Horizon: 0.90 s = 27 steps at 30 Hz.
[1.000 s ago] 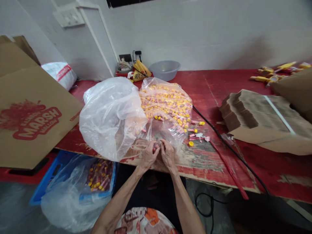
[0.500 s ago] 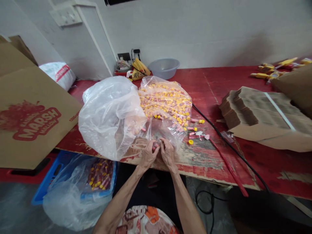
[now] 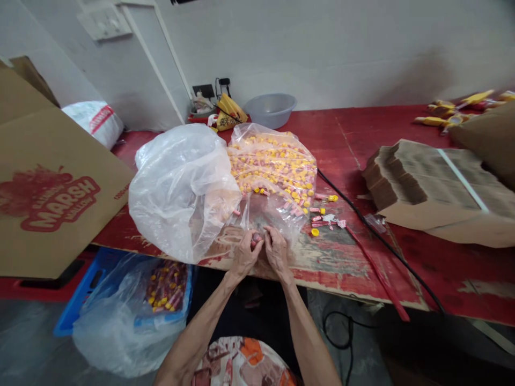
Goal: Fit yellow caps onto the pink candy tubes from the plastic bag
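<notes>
My left hand [image 3: 244, 255] is closed around a small dark-red piece [image 3: 255, 240], probably one of the little tubes, though the fingers cover most of it. Beside it, my right hand [image 3: 277, 251] has its fingers bent and pinched together; what lies between them is hidden. Both hands are at the table's near edge, fingertips almost meeting, by the mouth of a clear plastic bag [image 3: 277, 161] full of small pink tubes with yellow caps. Several tubes [image 3: 317, 211] and a loose yellow cap [image 3: 315, 232] lie right of the bag.
A puffed translucent bag [image 3: 181, 187] stands left, near a large carton [image 3: 52, 187]. Below is a blue crate [image 3: 86, 292] with more tubes. A black cable [image 3: 374, 236] and a red strip [image 3: 374, 265] cross the right, before stacked cardboard [image 3: 438, 193]. A basin [image 3: 270, 110] sits behind.
</notes>
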### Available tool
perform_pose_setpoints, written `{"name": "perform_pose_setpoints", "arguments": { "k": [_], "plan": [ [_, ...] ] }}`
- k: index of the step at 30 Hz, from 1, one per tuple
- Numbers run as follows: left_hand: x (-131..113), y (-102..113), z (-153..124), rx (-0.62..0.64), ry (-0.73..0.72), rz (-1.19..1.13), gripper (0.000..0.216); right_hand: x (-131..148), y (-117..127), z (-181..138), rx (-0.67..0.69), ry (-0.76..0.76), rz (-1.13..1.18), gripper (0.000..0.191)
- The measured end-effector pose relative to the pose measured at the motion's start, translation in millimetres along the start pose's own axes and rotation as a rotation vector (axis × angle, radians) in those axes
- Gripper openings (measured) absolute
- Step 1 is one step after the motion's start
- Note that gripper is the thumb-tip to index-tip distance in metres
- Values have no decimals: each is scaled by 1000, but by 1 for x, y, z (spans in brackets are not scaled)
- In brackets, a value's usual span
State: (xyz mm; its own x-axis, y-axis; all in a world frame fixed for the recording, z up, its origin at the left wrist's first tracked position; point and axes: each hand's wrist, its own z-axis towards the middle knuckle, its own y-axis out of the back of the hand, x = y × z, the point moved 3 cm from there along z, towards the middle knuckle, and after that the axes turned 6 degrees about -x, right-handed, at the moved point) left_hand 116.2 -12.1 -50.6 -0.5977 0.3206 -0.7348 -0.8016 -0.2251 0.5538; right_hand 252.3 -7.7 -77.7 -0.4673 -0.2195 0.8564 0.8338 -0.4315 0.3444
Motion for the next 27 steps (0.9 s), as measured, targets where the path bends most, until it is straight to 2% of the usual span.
{"name": "perform_pose_setpoints", "arguments": {
  "k": [16, 27],
  "plan": [
    [0, 0, -3, -65, -18, -15, 21, 1, 0, 1, -2, -2, 27, 34],
    [3, -2, -5, -65, -20, 20, 19, 2, 1, 1, 2, 5, 18, 34]
  ]
}}
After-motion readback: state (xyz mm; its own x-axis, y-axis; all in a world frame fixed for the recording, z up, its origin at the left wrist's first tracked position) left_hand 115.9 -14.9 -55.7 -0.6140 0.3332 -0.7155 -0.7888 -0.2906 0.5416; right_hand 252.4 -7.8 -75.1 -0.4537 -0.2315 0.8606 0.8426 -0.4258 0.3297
